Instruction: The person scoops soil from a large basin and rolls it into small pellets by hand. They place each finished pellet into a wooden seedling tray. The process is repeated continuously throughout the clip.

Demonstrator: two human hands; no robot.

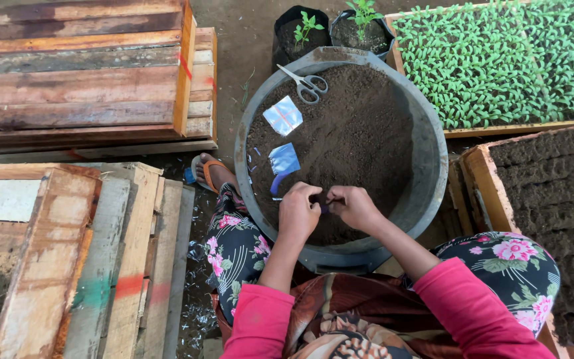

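While both hands are held together over the near edge of the soil-filled basin (433, 166), a small dark item (325, 207) is pinched between them; its kind cannot be told. Left hand (298, 214) and right hand (355, 207) are both closed on it with the fingertips. Two small foil packets (283, 114) (284, 158) lie on the soil, apparently already cut open, with scissors (307, 84) laid further back. Seedling tray (499, 60) is sprouted; the soil-block tray (553, 173) appears unsown.
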